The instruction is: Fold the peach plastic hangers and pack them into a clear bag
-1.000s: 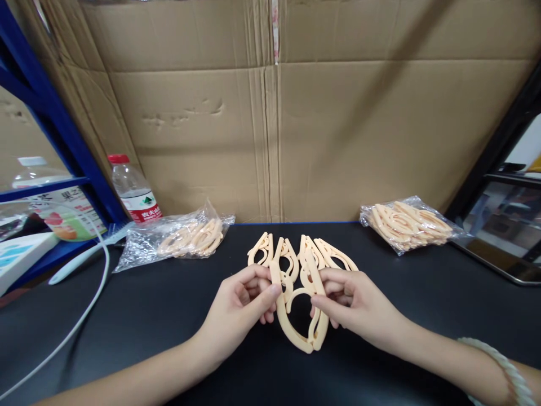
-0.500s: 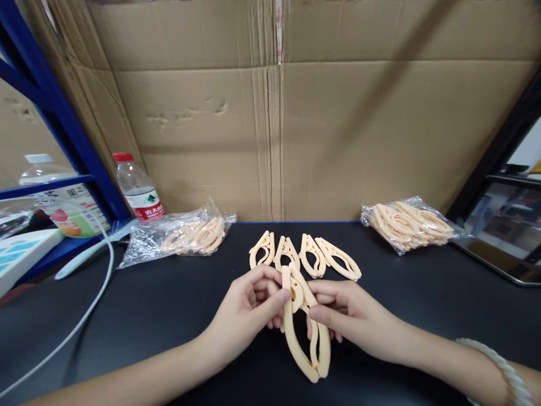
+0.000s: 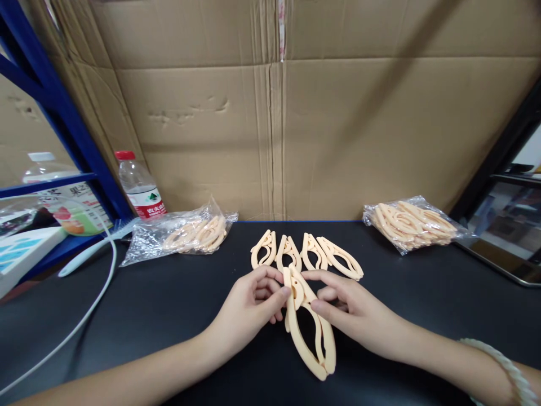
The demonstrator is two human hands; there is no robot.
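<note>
A beige plastic folding hanger (image 3: 329,345), folded up, is held upright-slanted over the black table top (image 3: 203,299). My left hand (image 3: 247,310) pinches its upper left edge between thumb and fingers. At the upper right edge, the thumb and index finger of my right hand (image 3: 353,307) rest against it, with the other fingers curled. Just beyond my hands, several matching folded hangers (image 3: 333,249) lie in a row; the lower ends of some are partly covered by my hands and the held one.
Clear plastic bags of beige hangers lie at the back left (image 3: 198,234) and back right (image 3: 412,225). A red-capped water bottle (image 3: 141,189), a pale-handled tool (image 3: 84,258), a white cable (image 3: 95,304) and a blue rack (image 3: 63,113) are on the left. Cardboard (image 3: 203,141) stands behind.
The right index finger has lifted and straightened toward the hanger's top, where it was lower along the side. The hanger's lower end has swung slightly right. My left hand keeps its pinch.
</note>
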